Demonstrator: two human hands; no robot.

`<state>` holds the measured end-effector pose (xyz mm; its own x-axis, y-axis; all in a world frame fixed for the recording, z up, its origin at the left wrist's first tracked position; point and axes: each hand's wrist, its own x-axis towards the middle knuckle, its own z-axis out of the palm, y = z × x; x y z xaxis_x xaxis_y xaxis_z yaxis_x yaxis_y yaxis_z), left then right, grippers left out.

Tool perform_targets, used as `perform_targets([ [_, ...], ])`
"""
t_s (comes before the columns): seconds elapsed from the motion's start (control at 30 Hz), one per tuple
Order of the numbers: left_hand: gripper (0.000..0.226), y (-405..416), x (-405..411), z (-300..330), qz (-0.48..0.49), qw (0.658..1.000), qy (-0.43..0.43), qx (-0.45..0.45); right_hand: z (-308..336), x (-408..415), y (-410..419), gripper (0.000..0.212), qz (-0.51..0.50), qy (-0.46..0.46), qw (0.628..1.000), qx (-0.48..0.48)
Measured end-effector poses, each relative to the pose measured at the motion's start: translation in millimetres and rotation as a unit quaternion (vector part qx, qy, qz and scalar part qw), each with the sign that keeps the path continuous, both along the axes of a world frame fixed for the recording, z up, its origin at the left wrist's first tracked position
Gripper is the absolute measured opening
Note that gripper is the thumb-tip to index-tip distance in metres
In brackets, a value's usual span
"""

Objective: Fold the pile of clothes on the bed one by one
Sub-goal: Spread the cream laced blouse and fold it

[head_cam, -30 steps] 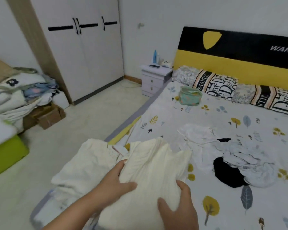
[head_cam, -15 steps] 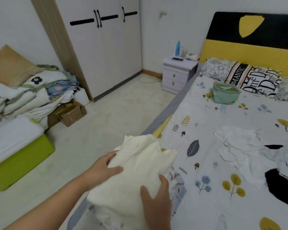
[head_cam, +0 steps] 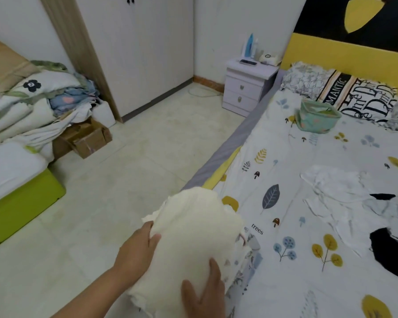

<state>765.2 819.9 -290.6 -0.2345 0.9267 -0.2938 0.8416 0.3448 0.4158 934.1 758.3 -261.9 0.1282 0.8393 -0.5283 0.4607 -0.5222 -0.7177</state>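
A folded cream garment (head_cam: pixel 189 235) lies at the near left corner of the bed (head_cam: pixel 308 249). My left hand (head_cam: pixel 137 251) grips its left edge, thumb on top. My right hand (head_cam: pixel 205 292) rests on its near end with the fingers spread flat. To the right on the patterned sheet lies a loose pile of white clothes (head_cam: pixel 345 196) with a black garment (head_cam: pixel 391 251) among them.
A small teal fabric basket (head_cam: pixel 317 115) stands near the pillows (head_cam: pixel 354 95). A white nightstand (head_cam: pixel 248 86) sits by the headboard. Left of the bed are tiled floor (head_cam: pixel 129 184), a cardboard box (head_cam: pixel 87 138), heaped bedding (head_cam: pixel 32 104) and a green-sided mattress (head_cam: pixel 21 203).
The view has swung left and down. The cream garment went from the bed's middle to its left corner, and my hands have stayed on it.
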Motion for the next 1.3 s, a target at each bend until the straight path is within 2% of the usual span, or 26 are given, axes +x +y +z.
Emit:
perform_targets([
  [0.07, 0.054, -3, 0, -5, -0.025, 0.993, 0.081, -0.081, 0, 7, -6, 0.082, 0.033, -0.081, 0.996, -0.025],
  [0.1, 0.058, -2, 0, -3, -0.028, 0.991, 0.122, -0.047, 3, 6, -2, 0.081, 0.048, -0.11, 0.992, -0.032],
  [0.17, 0.06, 3, -1, 5, -0.068, 0.977, 0.169, 0.113, 14, -3, 18, 0.078, 0.052, -0.142, 0.988, -0.038],
  [0.23, 0.059, 9, 1, 10, -0.179, 0.939, 0.184, 0.227, 26, -6, 31, 0.072, 0.055, -0.161, 0.985, -0.015],
  [0.3, 0.056, 18, 2, 4, -0.297, 0.9, 0.2, 0.247, 24, -21, 38, 0.071, 0.082, -0.189, 0.979, -0.001],
  [0.37, 0.051, 26, -2, -13, -0.361, 0.878, 0.214, 0.23, 5, -39, 33, 0.083, 0.111, -0.25, 0.961, 0.05],
  [0.4, 0.05, 27, -5, -24, -0.37, 0.88, 0.209, 0.212, -9, -46, 29, 0.089, 0.122, -0.266, 0.953, 0.07],
  [0.5, 0.052, 20, -8, -58, -0.363, 0.902, 0.151, 0.179, -58, -50, 14, 0.089, 0.116, -0.321, 0.931, 0.13],
  [0.57, 0.053, 16, -3, -73, -0.354, 0.911, 0.119, 0.173, -74, -42, 8, 0.089, 0.115, -0.326, 0.925, 0.158],
  [0.67, 0.054, 18, 0, -90, -0.337, 0.923, 0.073, 0.168, -88, -36, 5, 0.087, 0.155, -0.329, 0.924, 0.121],
  [0.8, 0.055, 24, -8, -103, -0.337, 0.929, 0.057, 0.141, -100, -41, 3, 0.075, 0.172, -0.331, 0.92, 0.12],
  [1.0, 0.054, 31, -10, -82, -0.357, 0.917, 0.119, 0.134, -77, -47, 8, 0.077, 0.168, -0.331, 0.924, 0.091],
  [1.13, 0.055, 33, -6, -57, -0.343, 0.92, 0.165, 0.088, -52, -43, 17, 0.068, 0.182, -0.296, 0.936, 0.047],
  [1.23, 0.044, 34, -4, -30, -0.343, 0.917, 0.196, 0.058, -33, -38, 20, 0.056, 0.201, -0.284, 0.936, 0.056],
  [1.3, 0.04, 35, -2, -8, -0.354, 0.916, 0.183, 0.044, -17, -31, 21, 0.047, 0.201, -0.276, 0.937, 0.074],
])
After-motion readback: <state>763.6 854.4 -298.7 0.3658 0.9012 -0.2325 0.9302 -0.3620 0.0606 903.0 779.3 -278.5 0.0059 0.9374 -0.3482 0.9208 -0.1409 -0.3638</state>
